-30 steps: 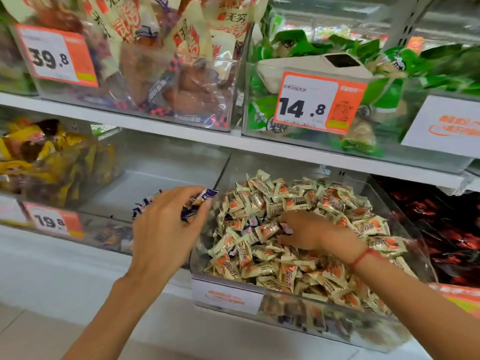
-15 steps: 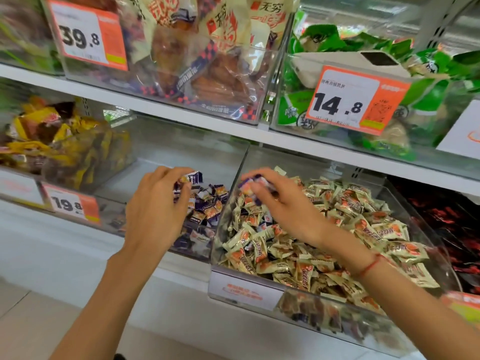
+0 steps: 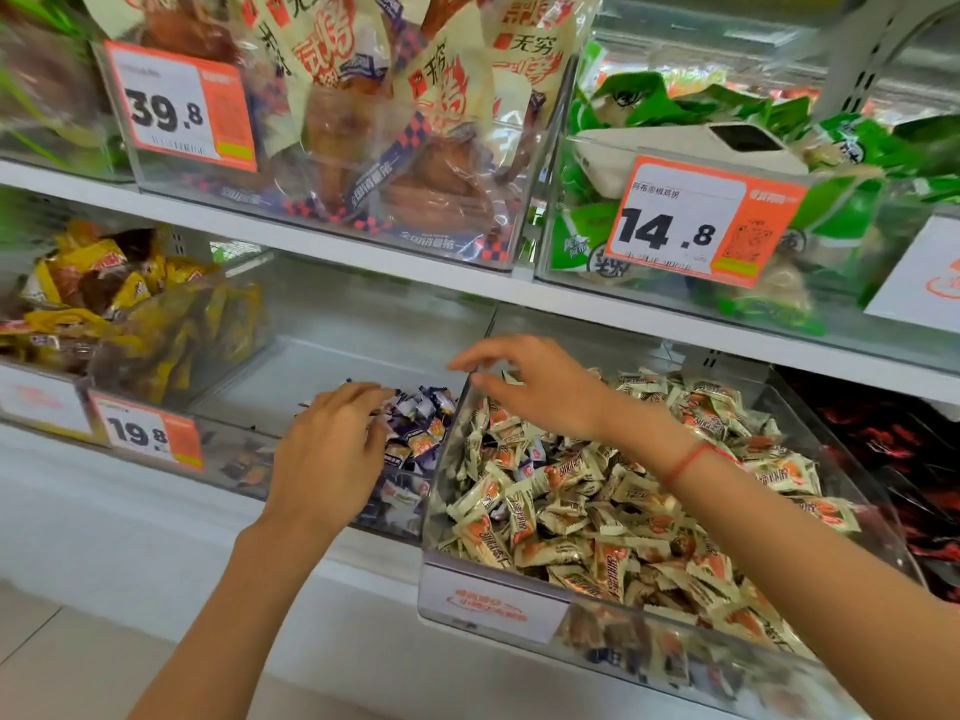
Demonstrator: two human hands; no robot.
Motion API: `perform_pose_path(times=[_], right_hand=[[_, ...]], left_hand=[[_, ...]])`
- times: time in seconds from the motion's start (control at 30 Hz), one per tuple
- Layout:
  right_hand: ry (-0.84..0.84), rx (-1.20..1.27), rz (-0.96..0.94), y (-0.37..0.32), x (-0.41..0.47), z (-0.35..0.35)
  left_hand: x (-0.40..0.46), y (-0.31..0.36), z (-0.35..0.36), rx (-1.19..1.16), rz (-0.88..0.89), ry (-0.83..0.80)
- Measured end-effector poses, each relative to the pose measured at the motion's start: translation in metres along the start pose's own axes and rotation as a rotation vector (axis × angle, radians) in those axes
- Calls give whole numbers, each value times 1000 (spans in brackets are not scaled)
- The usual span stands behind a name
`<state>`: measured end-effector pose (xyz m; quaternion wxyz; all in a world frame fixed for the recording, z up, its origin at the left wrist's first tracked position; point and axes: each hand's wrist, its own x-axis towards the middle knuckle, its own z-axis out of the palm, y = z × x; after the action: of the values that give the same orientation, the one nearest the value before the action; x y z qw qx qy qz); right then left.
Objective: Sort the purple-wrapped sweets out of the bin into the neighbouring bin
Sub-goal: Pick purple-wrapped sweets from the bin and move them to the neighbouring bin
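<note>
A pile of purple-wrapped sweets (image 3: 422,427) lies in the right part of the clear middle bin (image 3: 311,366). The bin to its right (image 3: 488,608) is heaped with cream-and-orange sweets (image 3: 623,511). My left hand (image 3: 332,454) reaches over the left side of the purple pile, fingers stretched forward, with nothing plainly held. Over the wall between the two bins hovers my right hand (image 3: 535,389), with its fingers spread and empty. A red string circles that wrist.
Yellow snack packs (image 3: 119,304) fill the bin at the far left, behind a 19.8 price tag (image 3: 148,433). Dark red packs (image 3: 883,439) sit at the far right. The shelf above (image 3: 363,252) carries large bagged snacks and green packs, with 39.8 and 14.8 tags.
My right hand lifted a purple sweet out of the cream bin, carried it left to the dividing wall and now holds nothing. My left hand lowered over the purple pile and opened.
</note>
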<state>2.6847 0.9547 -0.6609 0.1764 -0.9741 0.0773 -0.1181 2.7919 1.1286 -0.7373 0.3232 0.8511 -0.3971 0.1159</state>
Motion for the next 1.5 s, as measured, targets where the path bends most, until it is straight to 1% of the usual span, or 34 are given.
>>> perform_pose_path(times=[0.07, 0.1, 0.13, 0.17, 0.23, 0.27, 0.3, 0.37, 0.43, 0.5, 0.53, 0.6, 0.67, 0.77, 0.83, 0.9, 1.0, 1.07, 1.17, 1.23, 1.33, 1.5], right_hand=[[169, 5, 13, 18, -27, -2], [191, -18, 47, 28, -40, 0], [157, -43, 93, 38, -49, 2], [78, -57, 154, 48, -55, 7], [-104, -67, 251, 62, -61, 22], [-163, -108, 263, 65, -60, 30], [-188, -174, 254, 66, -58, 38], [-176, -283, 247, 66, -51, 50], [-171, -257, 273, 69, -48, 49], [-170, -123, 269, 75, -55, 40], [-142, -41, 266, 78, -62, 33], [-41, 133, 286, 78, -82, 18], [84, 379, 331, 70, -102, 3], [230, 765, 419, 58, -112, -9], [296, 887, 454, 52, -108, -14], [308, 957, 455, 46, -104, -19], [230, 1019, 381, 36, -100, -26], [176, 964, 340, 32, -97, -28], [167, 721, 339, 35, -87, -25], [122, 526, 353, 41, -78, -16], [-7, 249, 300, 45, -59, 11], [-117, 71, 196, 30, -43, 44]], left_hand=[[-2, 18, -9, -74, 41, 110], [-4, 30, -13, -137, 74, 164], [-7, 44, -17, -207, 119, 198], [-10, 56, -19, -269, 173, 201], [-14, 77, -15, -338, 272, 121], [-15, 85, -9, -349, 300, 60], [-16, 91, -2, -353, 315, 2], [-15, 99, 13, -366, 317, -81], [-14, 103, 28, -361, 284, -162], [-12, 100, 43, -321, 230, -266], [-11, 98, 50, -293, 202, -312], [-9, 94, 61, -251, 158, -374], [-9, 97, 68, -302, 134, -383], [-11, 112, 68, -520, 108, -320], [-12, 122, 60, -639, 103, -238], [-13, 127, 49, -702, 103, -171], [-13, 122, 31, -700, 113, -83], [-15, 113, 17, -657, 110, -9], [-17, 92, -1, -572, 71, 170], [-17, 79, -7, -573, 25, 254], [-17, 67, -9, -566, -3, 311], [-21, 57, -11, -567, -38, 308]])
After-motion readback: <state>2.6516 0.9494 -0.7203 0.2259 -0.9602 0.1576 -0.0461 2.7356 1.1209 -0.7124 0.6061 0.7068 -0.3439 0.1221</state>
